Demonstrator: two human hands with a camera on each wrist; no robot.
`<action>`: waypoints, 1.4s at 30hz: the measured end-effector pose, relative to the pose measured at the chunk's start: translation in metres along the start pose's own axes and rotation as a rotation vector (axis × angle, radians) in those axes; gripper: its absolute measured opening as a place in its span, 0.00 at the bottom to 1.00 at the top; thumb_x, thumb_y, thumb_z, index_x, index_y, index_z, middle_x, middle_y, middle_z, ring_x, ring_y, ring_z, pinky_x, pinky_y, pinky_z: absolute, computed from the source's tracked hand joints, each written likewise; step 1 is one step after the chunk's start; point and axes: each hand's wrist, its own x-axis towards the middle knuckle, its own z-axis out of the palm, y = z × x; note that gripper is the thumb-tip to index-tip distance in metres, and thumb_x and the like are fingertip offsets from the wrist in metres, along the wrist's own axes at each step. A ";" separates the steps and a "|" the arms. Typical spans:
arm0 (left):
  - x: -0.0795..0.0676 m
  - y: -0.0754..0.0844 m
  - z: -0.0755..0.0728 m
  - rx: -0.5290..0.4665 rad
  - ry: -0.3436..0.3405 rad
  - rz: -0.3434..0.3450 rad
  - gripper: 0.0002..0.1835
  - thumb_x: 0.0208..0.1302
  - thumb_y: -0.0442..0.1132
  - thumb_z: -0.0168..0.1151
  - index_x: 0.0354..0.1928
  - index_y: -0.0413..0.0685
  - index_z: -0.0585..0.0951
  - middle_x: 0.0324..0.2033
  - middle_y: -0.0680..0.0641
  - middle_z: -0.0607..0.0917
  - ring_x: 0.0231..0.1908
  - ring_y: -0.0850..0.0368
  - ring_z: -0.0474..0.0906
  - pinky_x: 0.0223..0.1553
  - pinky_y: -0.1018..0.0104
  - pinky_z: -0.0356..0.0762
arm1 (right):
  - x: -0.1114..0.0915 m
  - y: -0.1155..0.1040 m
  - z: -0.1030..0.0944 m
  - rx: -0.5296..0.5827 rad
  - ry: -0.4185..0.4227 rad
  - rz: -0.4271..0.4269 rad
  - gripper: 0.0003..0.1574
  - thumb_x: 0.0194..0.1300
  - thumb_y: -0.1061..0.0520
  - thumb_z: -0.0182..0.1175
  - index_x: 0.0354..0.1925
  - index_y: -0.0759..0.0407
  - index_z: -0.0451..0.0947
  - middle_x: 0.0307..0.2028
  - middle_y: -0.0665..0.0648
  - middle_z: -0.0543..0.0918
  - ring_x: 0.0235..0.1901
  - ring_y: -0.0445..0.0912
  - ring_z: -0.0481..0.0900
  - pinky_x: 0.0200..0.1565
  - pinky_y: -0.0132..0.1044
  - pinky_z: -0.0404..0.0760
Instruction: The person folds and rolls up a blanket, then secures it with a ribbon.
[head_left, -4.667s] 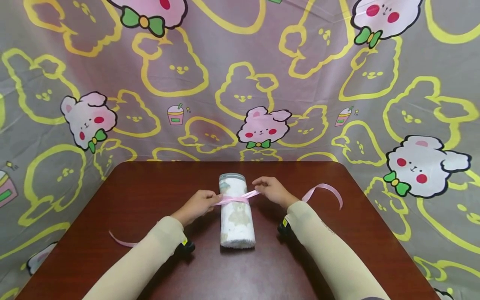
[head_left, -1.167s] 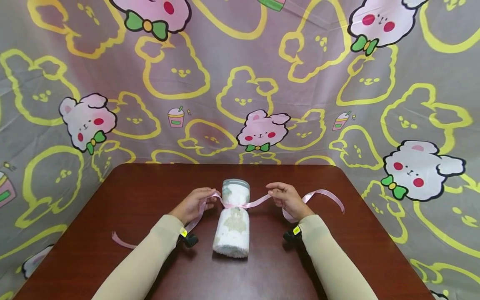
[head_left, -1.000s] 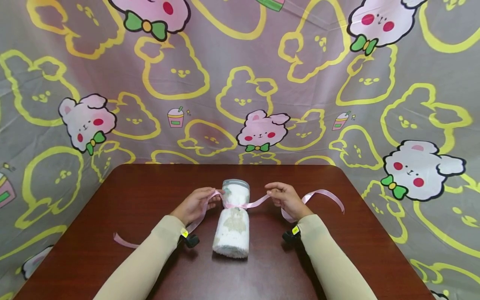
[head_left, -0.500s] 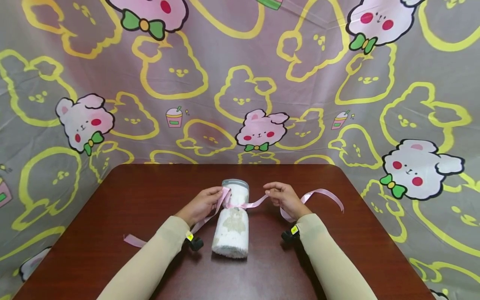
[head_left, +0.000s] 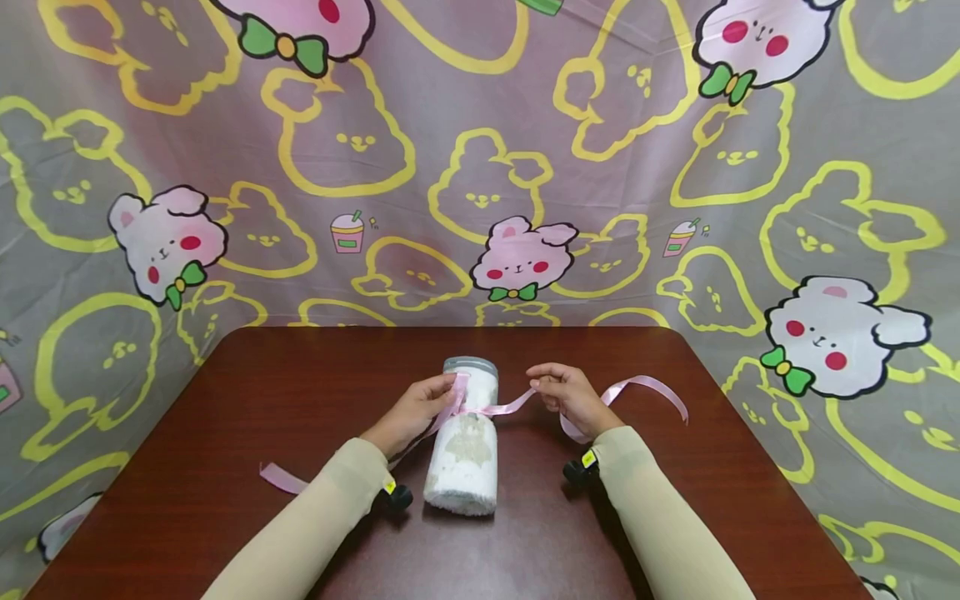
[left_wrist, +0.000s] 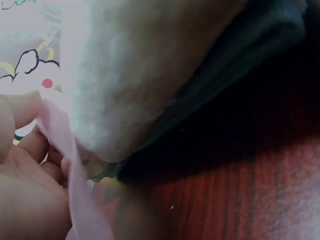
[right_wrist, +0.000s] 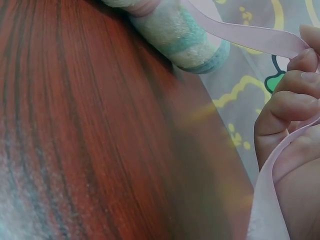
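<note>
A rolled white towel (head_left: 467,467) with a grey edge and pale printed figures lies lengthwise at the middle of the table. Pink ribbon (head_left: 513,407) runs round its waist and cinches it in. My left hand (head_left: 412,410) pinches one ribbon length between thumb and fingers, over the towel's left upper side. In the left wrist view that ribbon (left_wrist: 75,185) hangs down past the palm. On the right, my right hand (head_left: 573,397) pinches the other length, apart from the towel; the right wrist view shows this ribbon (right_wrist: 250,37) stretching to the roll and trailing across the palm.
One loose ribbon tail (head_left: 283,478) lies left of the left sleeve; another ribbon tail (head_left: 660,387) curls beyond the right hand. The dark red-brown table (head_left: 337,358) meets a cartoon-printed curtain (head_left: 420,150) at its back and sides.
My left hand has moved right, carrying its ribbon over the towel, and the left tail has slid right. Earlier both hands held ribbon at the roll's sides; the towel is now more cinched. Lately the right hand stays nearly still.
</note>
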 end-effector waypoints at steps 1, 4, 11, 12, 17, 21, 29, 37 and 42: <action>0.000 0.000 0.001 0.001 -0.003 0.003 0.24 0.63 0.39 0.54 0.60 0.43 0.66 0.50 0.42 0.75 0.49 0.54 0.70 0.47 0.63 0.69 | 0.000 0.000 0.000 0.000 -0.002 -0.001 0.24 0.59 0.65 0.56 0.50 0.78 0.64 0.20 0.51 0.71 0.15 0.41 0.62 0.17 0.30 0.62; -0.001 0.001 0.003 0.002 0.007 0.012 0.22 0.62 0.36 0.55 0.59 0.46 0.68 0.41 0.41 0.78 0.38 0.54 0.75 0.36 0.66 0.74 | 0.000 0.000 -0.001 0.000 -0.004 0.000 0.23 0.59 0.64 0.57 0.49 0.77 0.65 0.21 0.52 0.72 0.15 0.41 0.62 0.17 0.30 0.62; -0.002 -0.002 0.003 -0.111 0.008 -0.024 0.23 0.54 0.35 0.63 0.52 0.48 0.68 0.32 0.41 0.80 0.32 0.54 0.75 0.31 0.66 0.74 | 0.000 0.002 0.000 -0.004 0.007 0.009 0.25 0.59 0.65 0.56 0.50 0.80 0.62 0.21 0.52 0.72 0.15 0.42 0.61 0.17 0.33 0.58; -0.002 -0.003 0.003 -0.117 0.004 -0.032 0.24 0.53 0.36 0.64 0.52 0.48 0.68 0.33 0.41 0.81 0.32 0.53 0.75 0.32 0.66 0.74 | 0.000 0.002 0.000 -0.010 0.011 0.009 0.25 0.59 0.66 0.56 0.50 0.80 0.62 0.21 0.52 0.72 0.15 0.42 0.61 0.17 0.34 0.58; -0.003 -0.006 0.002 -0.143 0.041 -0.067 0.24 0.49 0.39 0.67 0.49 0.40 0.74 0.36 0.43 0.81 0.36 0.55 0.77 0.35 0.66 0.74 | 0.001 0.004 -0.001 -0.031 0.006 0.004 0.26 0.59 0.65 0.56 0.51 0.81 0.61 0.20 0.53 0.71 0.15 0.42 0.61 0.20 0.41 0.53; -0.005 -0.008 0.005 -0.220 0.064 -0.085 0.19 0.51 0.41 0.66 0.42 0.35 0.77 0.36 0.44 0.80 0.37 0.56 0.76 0.38 0.67 0.74 | 0.000 0.003 -0.003 -0.031 0.008 0.003 0.24 0.59 0.64 0.57 0.49 0.78 0.64 0.21 0.53 0.71 0.15 0.42 0.61 0.19 0.39 0.53; -0.001 -0.017 0.004 -0.212 0.059 -0.042 0.16 0.55 0.42 0.62 0.39 0.35 0.76 0.31 0.41 0.82 0.36 0.53 0.78 0.36 0.68 0.74 | -0.001 0.000 -0.005 -0.029 0.000 -0.012 0.19 0.61 0.66 0.54 0.49 0.73 0.67 0.21 0.52 0.70 0.16 0.42 0.61 0.19 0.36 0.57; 0.001 -0.030 0.004 -0.206 0.092 -0.017 0.14 0.57 0.41 0.60 0.37 0.36 0.75 0.25 0.44 0.82 0.25 0.61 0.74 0.25 0.73 0.69 | 0.002 -0.004 -0.007 -0.054 -0.153 0.082 0.25 0.62 0.62 0.54 0.53 0.76 0.62 0.20 0.53 0.69 0.13 0.42 0.58 0.15 0.31 0.57; -0.003 -0.031 0.009 -0.241 0.096 -0.051 0.13 0.58 0.41 0.60 0.37 0.36 0.74 0.25 0.45 0.81 0.20 0.61 0.68 0.21 0.73 0.67 | 0.003 0.001 -0.003 -0.208 -0.293 0.188 0.26 0.61 0.60 0.55 0.54 0.75 0.63 0.23 0.58 0.74 0.12 0.42 0.60 0.13 0.31 0.59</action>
